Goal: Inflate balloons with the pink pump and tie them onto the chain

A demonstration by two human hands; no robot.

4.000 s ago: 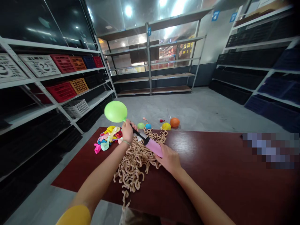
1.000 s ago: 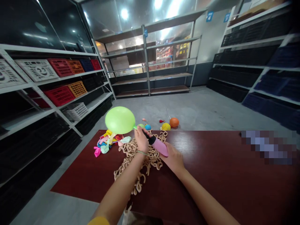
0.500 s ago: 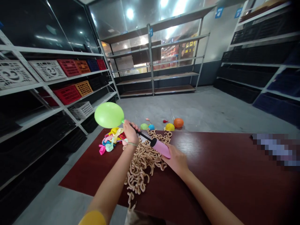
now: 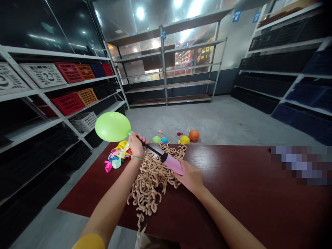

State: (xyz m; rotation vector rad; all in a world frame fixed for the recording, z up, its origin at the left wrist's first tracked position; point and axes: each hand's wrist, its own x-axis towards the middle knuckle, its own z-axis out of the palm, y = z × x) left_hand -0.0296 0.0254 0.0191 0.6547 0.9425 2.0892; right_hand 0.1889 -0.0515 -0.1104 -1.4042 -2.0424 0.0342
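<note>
A light green inflated balloon sits at the nozzle end of a hand balloon pump. My left hand is closed around the balloon's neck and the pump's black end. The pink barrel of the balloon pump is gripped by my right hand, with a length of black and grey shaft showing between the two hands. Beneath the pump, a tangled beige knotted rope is heaped on the dark red table. Left of my left hand lies a pile of uninflated balloons in several colours.
On the grey floor past the table are an orange balloon, a yellow balloon, a blue balloon and a small green balloon. Shelves with crates line the left; a metal rack stands behind. A pixelated object lies at right.
The green balloon looks larger than before. Everything has shifted slightly left in view as the camera turned. Both hands keep their grip on the pump.
</note>
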